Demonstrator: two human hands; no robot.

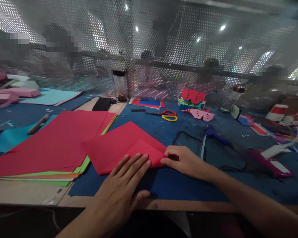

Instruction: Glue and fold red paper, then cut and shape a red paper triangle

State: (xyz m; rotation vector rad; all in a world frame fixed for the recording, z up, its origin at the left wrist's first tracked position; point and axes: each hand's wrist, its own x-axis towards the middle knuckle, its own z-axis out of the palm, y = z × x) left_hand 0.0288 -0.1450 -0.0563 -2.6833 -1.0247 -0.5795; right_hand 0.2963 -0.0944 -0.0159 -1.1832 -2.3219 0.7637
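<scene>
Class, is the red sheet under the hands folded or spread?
Partly folded: the sheet shows a flap laid over it, left hand on top, right hand pinching a corner.

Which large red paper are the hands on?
The folded sheet, under the left hand and pinched at its right end by the right hand; the red pile to its left has no hand on it.

Your plain red paper (123,143) lies before you on the blue table covering (188,190), partly folded: a triangular flap laps over its near side, the right end narrows, and the far corner points away from you.
</scene>
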